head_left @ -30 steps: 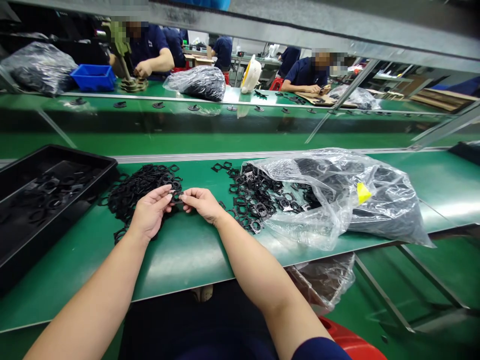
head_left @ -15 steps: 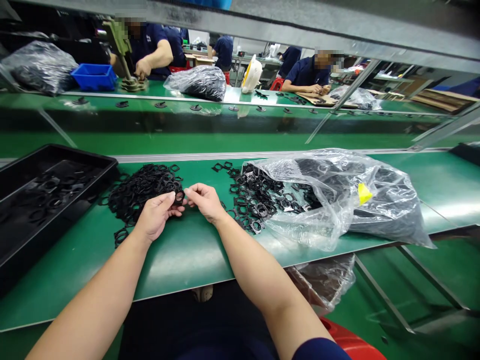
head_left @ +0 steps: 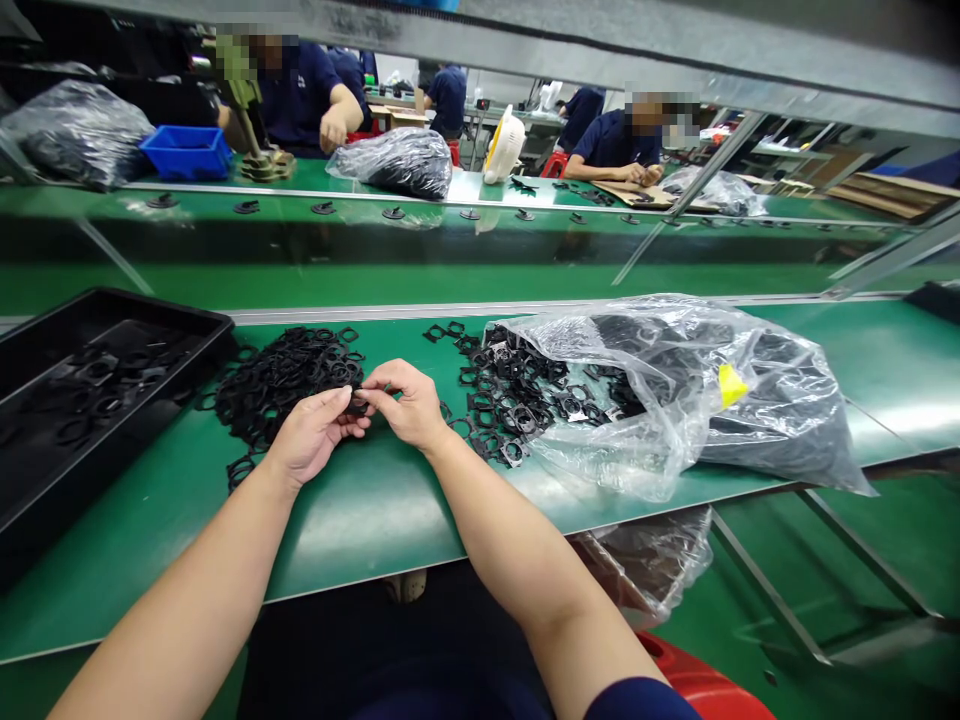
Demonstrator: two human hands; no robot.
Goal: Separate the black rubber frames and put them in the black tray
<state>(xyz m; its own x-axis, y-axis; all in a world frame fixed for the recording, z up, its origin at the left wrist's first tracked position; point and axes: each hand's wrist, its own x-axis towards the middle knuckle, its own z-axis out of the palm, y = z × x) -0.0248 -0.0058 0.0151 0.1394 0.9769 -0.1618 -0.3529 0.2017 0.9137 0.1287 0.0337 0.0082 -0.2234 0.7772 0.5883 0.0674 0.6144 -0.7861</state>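
- I have one small black part between my hands, just above the table at the near edge of the left pile; it looks dark and thin, mostly hidden by my fingers.
- My left hand pinches it between thumb and fingertips, the other fingers curled loosely beneath.
- My right hand is pinched nearly closed on it from the other side, knuckles up.
- Both my forearms reach forward, converging at the part.
- Two piles of black parts, too many to count, flank my hands: the left pile and the right pile.
- One black tray at far left holds more.
- One clear bag with one yellow sticker lies at right, its mouth over the right pile.
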